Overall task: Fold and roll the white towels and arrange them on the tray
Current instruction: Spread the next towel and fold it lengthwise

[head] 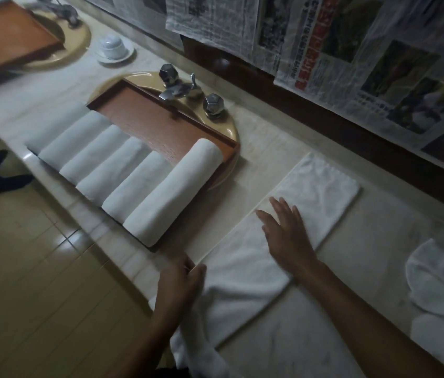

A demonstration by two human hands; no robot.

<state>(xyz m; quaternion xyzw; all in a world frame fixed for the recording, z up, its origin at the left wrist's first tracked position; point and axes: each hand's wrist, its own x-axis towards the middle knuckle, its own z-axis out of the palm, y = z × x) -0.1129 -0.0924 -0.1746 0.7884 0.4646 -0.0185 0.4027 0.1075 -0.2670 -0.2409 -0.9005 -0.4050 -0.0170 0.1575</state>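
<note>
On the marble counter (384, 214), just beside the wooden tray (158, 124) carrying six rolled towels (171, 192), a folded white towel (321, 184) lies flat, the right hand (286, 236) pressing it with straight fingers while the left hand (184, 279) pinches its near edge.

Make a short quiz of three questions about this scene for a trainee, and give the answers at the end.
1. True or false: the right hand lies flat, fingers straight, on the folded towel.
2. Where does the tray with the rolled towels rest? A) across the sink; B) on the floor; C) on a chair.
3. Short answer: what does the left hand grip?
Key: 1 true; 2 A; 3 the near edge of the folded towel.
</note>
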